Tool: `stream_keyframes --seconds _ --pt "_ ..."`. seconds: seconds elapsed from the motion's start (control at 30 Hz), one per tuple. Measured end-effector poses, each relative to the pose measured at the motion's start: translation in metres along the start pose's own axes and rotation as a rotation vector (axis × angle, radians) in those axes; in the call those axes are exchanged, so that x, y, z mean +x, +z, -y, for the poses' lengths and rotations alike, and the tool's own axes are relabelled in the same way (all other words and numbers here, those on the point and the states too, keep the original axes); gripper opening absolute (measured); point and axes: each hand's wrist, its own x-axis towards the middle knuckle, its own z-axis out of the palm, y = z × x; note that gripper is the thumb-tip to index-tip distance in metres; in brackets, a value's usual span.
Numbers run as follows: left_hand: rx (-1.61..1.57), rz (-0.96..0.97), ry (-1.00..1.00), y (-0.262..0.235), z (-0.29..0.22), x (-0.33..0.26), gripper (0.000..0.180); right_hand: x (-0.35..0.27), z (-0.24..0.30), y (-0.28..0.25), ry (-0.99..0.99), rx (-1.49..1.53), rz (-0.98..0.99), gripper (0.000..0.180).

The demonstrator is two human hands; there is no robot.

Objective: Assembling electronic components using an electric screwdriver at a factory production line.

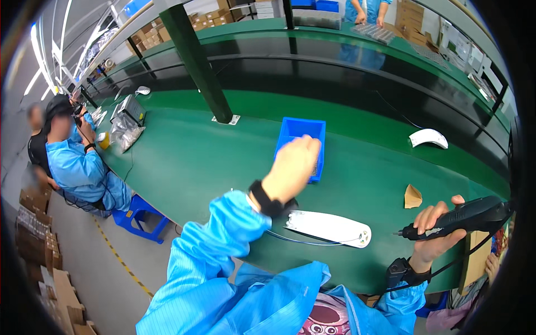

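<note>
My left hand (293, 167) is over a blue bin (303, 127), its back turned up and its fingers bent down out of sight. Small bits lie at the bottom of the bin, too small to name. My right hand (438, 229) is wrapped round a black electric screwdriver (474, 216), its thin tip pointing left over the table. Between my arms lies a long white plastic casing (329, 228) with a rounded right end. A thin cable (298, 240) runs along its near edge.
The green table (195, 167) carries a small brown piece (412, 196) and a curved white part (428, 138) at right. A dark green post (195, 61) rises behind. A co-worker (78, 151) sits at left near a clear bag (125, 134). Another person's hands (368, 19) show across the bench.
</note>
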Motion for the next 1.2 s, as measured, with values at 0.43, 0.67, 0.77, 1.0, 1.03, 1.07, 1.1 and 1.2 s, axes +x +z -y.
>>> stream_keyframes --seconds 0.43,0.67,0.77,1.0,1.03,1.07,1.1,1.2 --pt "-0.009 0.086 0.001 0.034 0.045 -0.007 0.008 -0.010 -0.026 0.031 -0.003 0.062 0.052 0.073" --pt "-0.038 0.097 0.000 0.034 0.048 -0.006 0.008 -0.014 -0.048 0.038 0.090 0.044 0.136 0.073" --pt "-0.021 0.136 0.027 0.032 0.047 -0.006 0.006 -0.012 -0.055 0.039 0.137 0.002 0.128 0.074" --pt "-0.197 0.048 0.011 0.011 0.028 -0.002 0.005 -0.014 -0.066 0.036 0.193 -0.046 0.143 0.074" --pt "-0.280 0.000 0.015 0.004 0.019 -0.004 0.007 -0.013 -0.066 0.037 0.200 -0.048 0.141 0.074" --pt "-0.446 0.012 0.003 -0.006 0.007 -0.007 0.009 -0.013 -0.066 0.038 0.205 -0.050 0.137 0.074" --pt "-0.499 0.061 0.012 -0.017 -0.008 -0.011 0.010 -0.012 -0.065 0.038 0.233 0.042 0.086 0.075" --pt "-0.682 0.191 0.045 -0.027 -0.036 -0.031 0.014 -0.012 -0.067 0.039 0.267 0.142 0.031 0.076"
